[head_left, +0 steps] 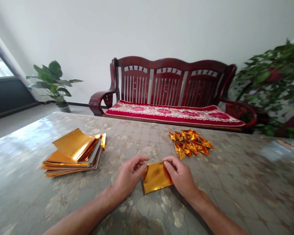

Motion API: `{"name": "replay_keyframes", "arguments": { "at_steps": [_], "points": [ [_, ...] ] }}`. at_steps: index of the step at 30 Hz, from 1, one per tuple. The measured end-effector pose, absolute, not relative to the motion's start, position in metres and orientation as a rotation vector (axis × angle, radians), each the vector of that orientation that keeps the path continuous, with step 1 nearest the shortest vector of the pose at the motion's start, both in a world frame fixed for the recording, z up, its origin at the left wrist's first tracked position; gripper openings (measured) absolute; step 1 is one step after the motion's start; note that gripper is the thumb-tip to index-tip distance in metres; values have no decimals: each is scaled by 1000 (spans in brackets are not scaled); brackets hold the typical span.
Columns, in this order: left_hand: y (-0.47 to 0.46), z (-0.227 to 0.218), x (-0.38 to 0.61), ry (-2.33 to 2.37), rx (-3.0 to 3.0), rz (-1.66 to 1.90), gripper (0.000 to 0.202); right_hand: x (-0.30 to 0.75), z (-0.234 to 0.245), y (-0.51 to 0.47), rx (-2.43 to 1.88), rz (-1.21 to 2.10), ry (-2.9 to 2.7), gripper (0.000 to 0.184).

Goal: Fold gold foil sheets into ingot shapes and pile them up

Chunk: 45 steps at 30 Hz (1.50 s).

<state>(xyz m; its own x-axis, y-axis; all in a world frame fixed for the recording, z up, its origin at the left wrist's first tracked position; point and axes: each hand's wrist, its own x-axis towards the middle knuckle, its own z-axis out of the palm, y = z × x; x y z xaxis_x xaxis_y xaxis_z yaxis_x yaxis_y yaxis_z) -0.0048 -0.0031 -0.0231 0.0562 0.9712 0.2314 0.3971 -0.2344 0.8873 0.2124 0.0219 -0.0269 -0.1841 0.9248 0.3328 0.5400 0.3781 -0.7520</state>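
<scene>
A folded sheet of gold foil paper (157,178) is held between my two hands, tilted just above the patterned table. My right hand (180,173) pinches its upper right corner between thumb and fingers. At the upper left corner, my left hand (129,173) has its thumb against the paper's edge and its index finger arched above; its other fingers are partly hidden. To the left lies an uneven stack of gold foil sheets (73,145) with grey backs. Beyond my right hand, several folded gold foil ingots (192,142) sit grouped in rows.
The table (127,137) has a tiled, floral-patterned cover. A clear plastic bag (279,150) lies at its right side. Behind stands a dark red wooden bench (166,81) with a red floral cushion (173,112). Potted plants (54,81) stand at left and right.
</scene>
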Motion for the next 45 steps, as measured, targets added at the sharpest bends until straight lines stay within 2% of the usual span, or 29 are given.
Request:
{"name": "replay_keyframes", "arguments": {
  "at_steps": [4, 11, 17, 19, 20, 24, 25, 35, 40, 45],
  "points": [
    [2, -27, -7, 1460, 1689, 985, 20, 212, -32, 25, -1414, 740, -1916, 25],
    [5, -21, -17, 1619, 2091, 746, 18, 214, -16, 20, -1297, 281, -2231, 21],
    [5, -18, -19, 1713, 2156, 650, 16, 215, -9, 11, -1002, 424, -2518, 55],
    [5, -20, -19, 1694, 2179, 665, 16, 214, -10, 9, -980, 416, -2546, 58],
    [5, -21, -20, 1660, 2202, 674, 17, 214, -10, 9, -969, 396, -2550, 54],
    [7, -25, -23, 1487, 2261, 692, 24, 215, -15, 13, -928, 339, -2505, 18],
    [8, -25, -23, 1461, 2258, 698, 25, 215, -15, 14, -939, 342, -2479, 15],
    [17, 4, -43, 1253, 2227, 452, 35, 208, -19, 24, -1237, 419, -2340, 26],
    [12, 11, -41, 1321, 2092, 447, 18, 206, -21, 25, -1285, 393, -2315, 20],
    [6, 4, -30, 1457, 2111, 519, 23, 205, -22, 24, -1340, 363, -2274, 21]
  ]
}}
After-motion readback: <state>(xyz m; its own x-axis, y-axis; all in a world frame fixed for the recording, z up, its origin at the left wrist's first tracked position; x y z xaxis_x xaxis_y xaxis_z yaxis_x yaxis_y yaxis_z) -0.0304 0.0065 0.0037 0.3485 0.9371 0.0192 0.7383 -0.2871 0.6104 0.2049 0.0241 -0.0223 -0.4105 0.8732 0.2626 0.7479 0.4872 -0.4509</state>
